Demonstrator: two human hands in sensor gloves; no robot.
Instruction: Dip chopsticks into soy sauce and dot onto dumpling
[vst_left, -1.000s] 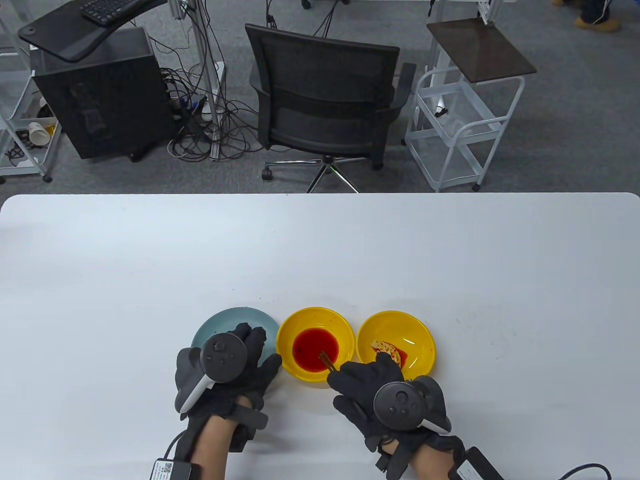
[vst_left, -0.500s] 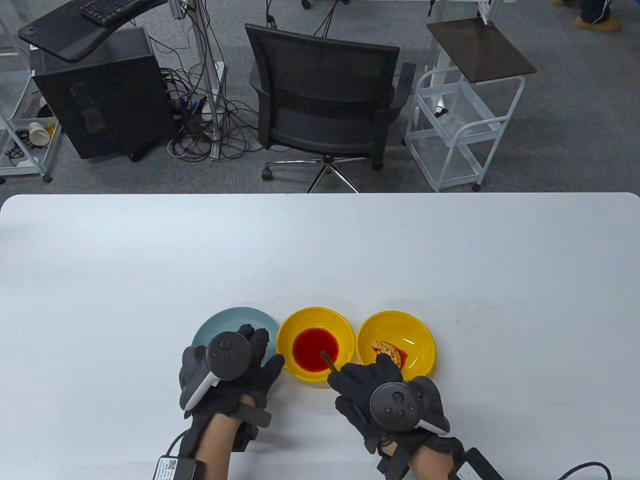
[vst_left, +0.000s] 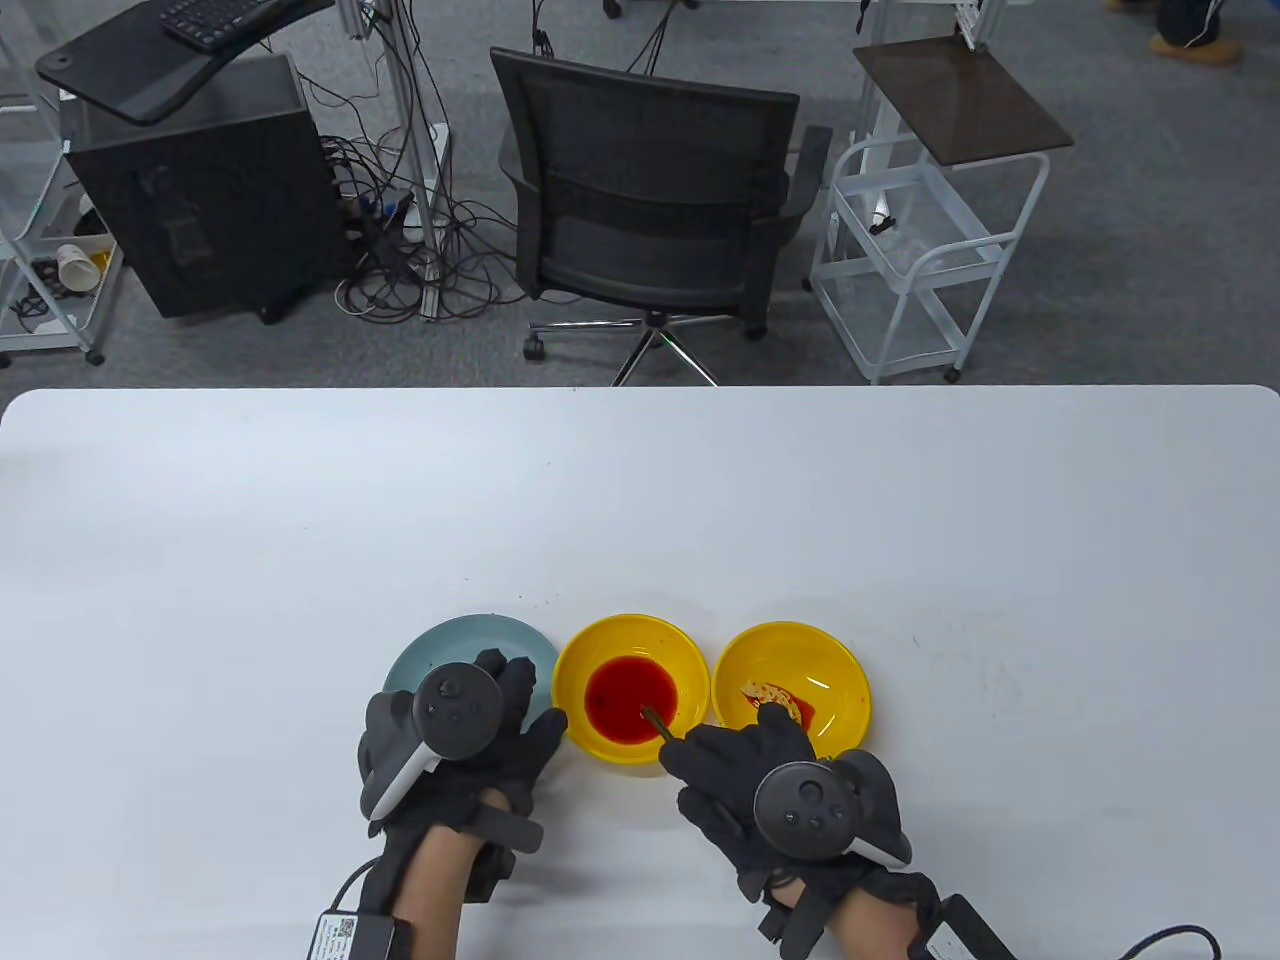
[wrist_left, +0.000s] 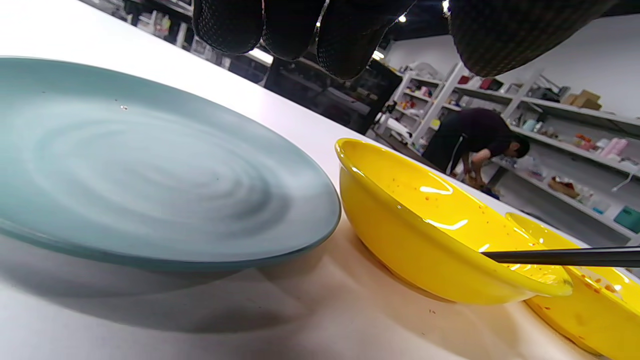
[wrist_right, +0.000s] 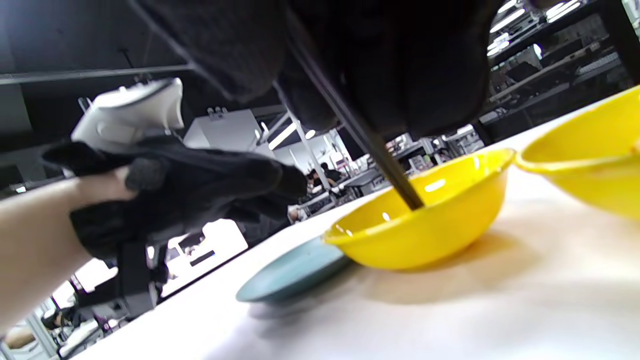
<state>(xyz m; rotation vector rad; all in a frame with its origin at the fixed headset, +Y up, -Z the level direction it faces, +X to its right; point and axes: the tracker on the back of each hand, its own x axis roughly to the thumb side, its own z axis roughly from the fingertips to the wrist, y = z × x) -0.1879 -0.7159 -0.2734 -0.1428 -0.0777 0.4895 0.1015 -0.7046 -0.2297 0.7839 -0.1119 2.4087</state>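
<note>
My right hand (vst_left: 735, 765) grips dark chopsticks (vst_left: 657, 724) whose tips reach down into the red soy sauce (vst_left: 628, 698) in the middle yellow bowl (vst_left: 632, 628). In the right wrist view the chopsticks (wrist_right: 370, 145) slant from my fingers into that bowl (wrist_right: 425, 225). The dumpling (vst_left: 775, 699) lies in the right yellow bowl (vst_left: 790, 636), just beyond my right fingers. My left hand (vst_left: 500, 715) hovers open over the near right part of the blue-grey plate (vst_left: 440, 640), holding nothing; its fingertips (wrist_left: 345, 45) hang above the plate (wrist_left: 150, 165) in the left wrist view.
The three dishes stand in a row near the table's front edge (vst_left: 620, 900). The white table (vst_left: 640, 500) stretches far beyond them. An office chair (vst_left: 650, 200), a white cart (vst_left: 920, 260) and a black cabinet (vst_left: 200, 180) stand past the far edge.
My right hand has shifted slightly down and to the right, with the chopstick tips still in the sauce. The left hand has barely moved.
</note>
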